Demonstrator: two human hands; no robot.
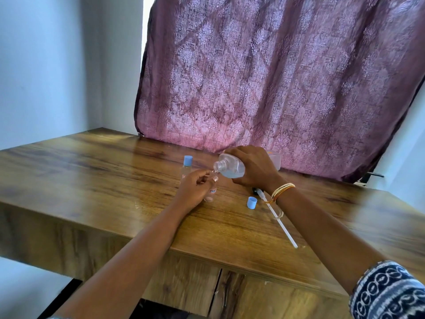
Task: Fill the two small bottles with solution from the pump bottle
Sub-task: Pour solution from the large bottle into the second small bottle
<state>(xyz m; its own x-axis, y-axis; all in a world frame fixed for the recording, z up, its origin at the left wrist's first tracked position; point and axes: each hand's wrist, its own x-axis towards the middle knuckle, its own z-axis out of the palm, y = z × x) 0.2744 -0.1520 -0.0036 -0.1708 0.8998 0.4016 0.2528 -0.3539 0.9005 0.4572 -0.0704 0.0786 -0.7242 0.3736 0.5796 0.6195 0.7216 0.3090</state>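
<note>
My right hand grips the large clear pump bottle, which has its pump removed and is tipped on its side, neck pointing left and down. Clear solution pools in its lower side. My left hand holds an uncapped small clear bottle upright on the table, its mouth right under the big bottle's neck. A second small bottle with a blue cap stands just behind my left hand. A loose blue cap lies on the table to the right.
The pump head with its long white dip tube lies on the wooden table under my right forearm. A purple patterned curtain hangs behind the table. The table's front edge runs close below my arms.
</note>
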